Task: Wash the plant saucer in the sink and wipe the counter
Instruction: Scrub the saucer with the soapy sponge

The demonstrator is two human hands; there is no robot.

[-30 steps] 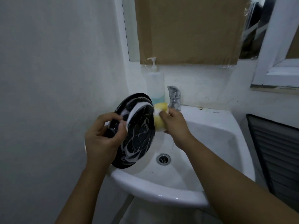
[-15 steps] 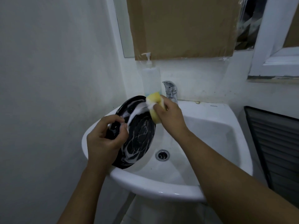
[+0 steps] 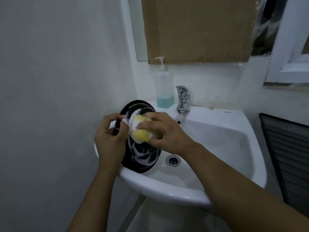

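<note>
Saucer (image 3: pixel 143 158), slick with suds, could slip from the pinching grip of the left hand (image 3: pixel 108 141) into the sink (image 3: pixel 217 148) as the right hand (image 3: pixel 165 133) presses its clutched sponge (image 3: pixel 140 133).

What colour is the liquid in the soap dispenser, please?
Pale teal, pooled low in the soap dispenser; the head view shows it.

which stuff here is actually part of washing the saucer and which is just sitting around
In use: black saucer, gripped by the left hand; yellow sponge, held against it by the right hand; sink; running tap.
Just there: soap dispenser, cardboard sheet, louvred vent.
</note>
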